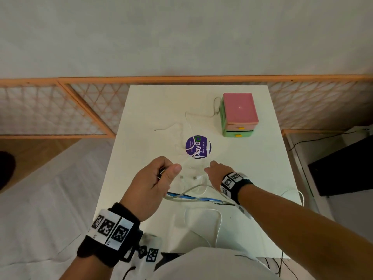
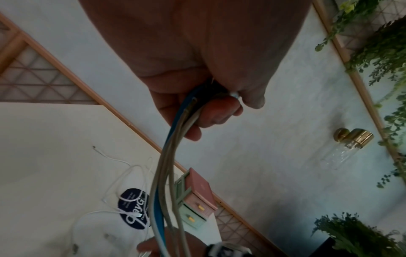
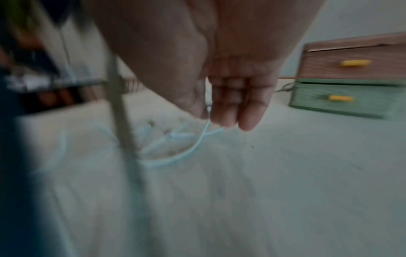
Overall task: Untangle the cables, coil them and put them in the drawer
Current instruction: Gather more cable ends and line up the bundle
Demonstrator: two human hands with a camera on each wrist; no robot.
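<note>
A bundle of blue and grey cables (image 1: 193, 197) runs from my left hand (image 1: 159, 178) across to the right, under my right wrist. The left hand grips one end of the bundle (image 2: 167, 156) in a fist above the table. My right hand (image 1: 215, 170) reaches down to the table, and its thumb and fingers (image 3: 222, 111) pinch a thin white cable (image 3: 197, 144). More thin white cable (image 1: 189, 120) lies tangled across the table middle. One strand reaches the left side of the small pink and green drawer unit (image 1: 240, 112), whose two drawers (image 3: 351, 78) look closed.
A round purple sticker (image 1: 198, 147) lies on the white table (image 1: 141, 110) under the thin cables. Another white cable loop (image 1: 219, 219) lies near the front edge. A wooden lattice rail (image 1: 80, 106) runs behind the table, and a black box (image 1: 343, 168) stands to the right.
</note>
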